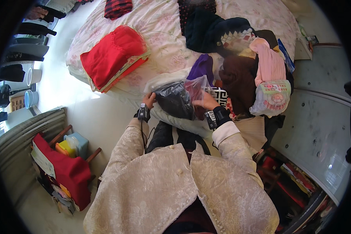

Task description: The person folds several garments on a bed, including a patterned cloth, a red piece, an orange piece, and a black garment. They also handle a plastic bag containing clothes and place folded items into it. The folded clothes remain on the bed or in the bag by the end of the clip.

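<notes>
A clear plastic bag [177, 98] with dark fabric inside lies at the near edge of the bed, between my two hands. My left hand [149, 100] grips its left end. My right hand [207, 102] is at the bag's right end, the fingers partly behind or inside the clear film, with dark red fabric showing there. Just beyond the bag is a purple cloth [203, 67]. A black-and-white patterned cloth [219, 95] lies right of my right hand, beside a dark brown garment [238, 80].
Folded red fabric [114, 55] is stacked on the floral bedsheet [163, 38]. Dark green clothing [204, 30], a pink garment [267, 60] and a printed plastic bag [272, 99] lie to the right. A chair with red cloth [67, 169] stands at lower left, a grey cabinet [313, 122] at right.
</notes>
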